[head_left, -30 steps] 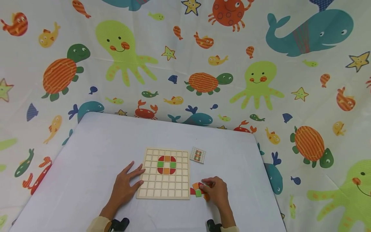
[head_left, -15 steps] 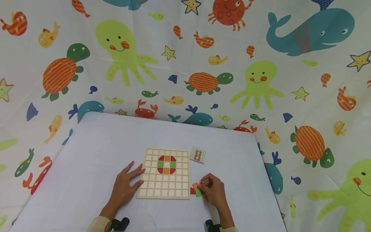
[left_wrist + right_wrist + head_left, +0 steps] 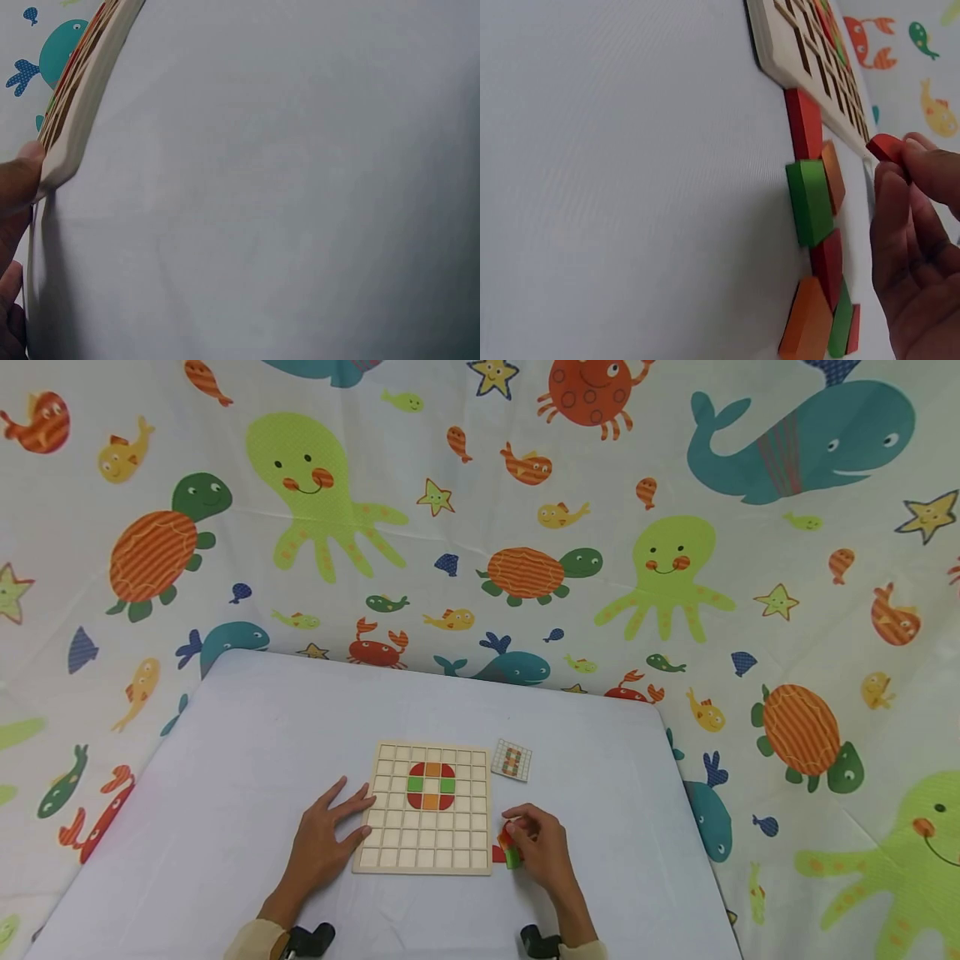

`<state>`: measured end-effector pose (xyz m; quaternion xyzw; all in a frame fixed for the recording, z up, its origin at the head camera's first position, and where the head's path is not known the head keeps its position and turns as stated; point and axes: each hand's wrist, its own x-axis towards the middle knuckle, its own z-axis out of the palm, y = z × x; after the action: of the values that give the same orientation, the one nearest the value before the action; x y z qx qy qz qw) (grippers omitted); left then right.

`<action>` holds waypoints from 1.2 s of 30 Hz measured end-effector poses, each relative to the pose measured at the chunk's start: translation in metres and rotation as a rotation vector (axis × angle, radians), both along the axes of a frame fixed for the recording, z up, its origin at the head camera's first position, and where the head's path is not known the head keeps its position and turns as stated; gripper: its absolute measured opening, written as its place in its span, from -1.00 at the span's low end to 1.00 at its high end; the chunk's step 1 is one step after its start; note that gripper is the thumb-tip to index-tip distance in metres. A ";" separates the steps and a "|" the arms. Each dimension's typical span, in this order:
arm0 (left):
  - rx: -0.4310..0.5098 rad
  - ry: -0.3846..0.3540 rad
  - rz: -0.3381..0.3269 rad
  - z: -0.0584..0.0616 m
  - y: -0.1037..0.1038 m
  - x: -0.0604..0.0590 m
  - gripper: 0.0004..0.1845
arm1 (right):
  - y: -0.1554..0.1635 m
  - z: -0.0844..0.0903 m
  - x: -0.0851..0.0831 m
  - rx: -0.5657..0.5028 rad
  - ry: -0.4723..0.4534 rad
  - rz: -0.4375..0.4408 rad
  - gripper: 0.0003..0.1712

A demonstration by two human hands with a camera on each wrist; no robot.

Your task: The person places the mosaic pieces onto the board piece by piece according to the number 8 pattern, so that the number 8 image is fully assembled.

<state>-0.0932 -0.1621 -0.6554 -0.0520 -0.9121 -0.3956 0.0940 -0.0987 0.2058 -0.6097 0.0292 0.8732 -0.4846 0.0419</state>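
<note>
The board (image 3: 423, 808) lies on the counter (image 3: 240, 752), between the two hands. The left hand (image 3: 324, 839) rests at its left edge. The loose pieces (image 3: 814, 225) lie just right of the board, under the fingers (image 3: 900, 195) of the right hand (image 3: 540, 852). The card (image 3: 512, 761) lies behind these fingers.

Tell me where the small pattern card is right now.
In the head view the pattern card lies flat on the table, just off the far right corner of the wooden grid board, beyond the right hand and the loose blocks.
</note>
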 end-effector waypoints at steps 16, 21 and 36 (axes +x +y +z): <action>0.006 0.000 -0.004 0.002 0.001 0.000 -0.47 | -0.065 0.006 -0.016 -0.209 -0.011 0.009 -0.88; 0.008 -0.008 -0.004 0.001 0.001 -0.001 -0.46 | -0.091 0.006 -0.022 -0.196 -0.002 0.033 -0.91; 0.013 -0.005 -0.008 0.001 -0.001 -0.001 -0.45 | -0.138 -0.007 -0.026 0.037 0.003 0.005 -0.88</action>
<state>-0.0945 -0.1631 -0.6549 -0.0540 -0.9095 -0.4022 0.0905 -0.1243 0.0678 -0.6168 0.0268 0.8822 -0.4683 0.0412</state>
